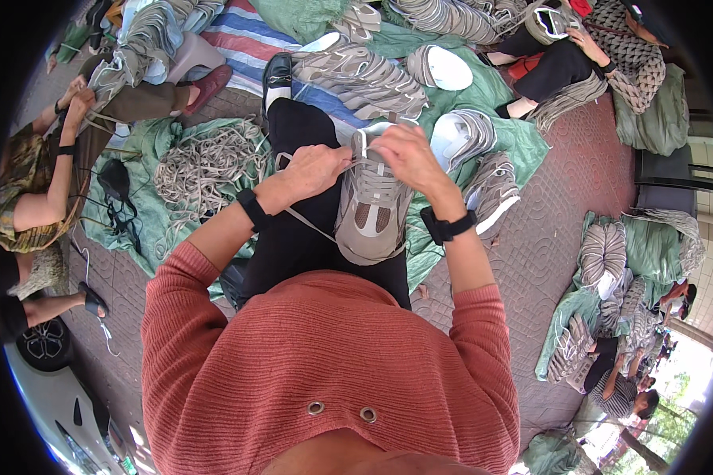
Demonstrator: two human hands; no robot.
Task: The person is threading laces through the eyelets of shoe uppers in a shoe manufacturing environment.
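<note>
A grey-beige sneaker upper [372, 214] lies across my black-trousered lap, toe toward me, with a pale shoelace [312, 224] threaded through its lower eyelets. My left hand [315, 172] is closed at the left edge of the lace opening, thumb and finger pinching the lace. Over the upper right eyelets, near the tongue, my right hand [410, 158] is curled with its fingertips together on the lace. A loose length of lace trails below my left hand across my thigh. Both wrists wear black bands.
A heap of loose laces [206, 166] lies on green sheeting to the left. Ahead are rows of stacked uppers [364, 79], with more stacks [461, 136] close on the right. Co-workers sit at left [36, 190] and far right [558, 67]. A car [63, 396] stands lower left.
</note>
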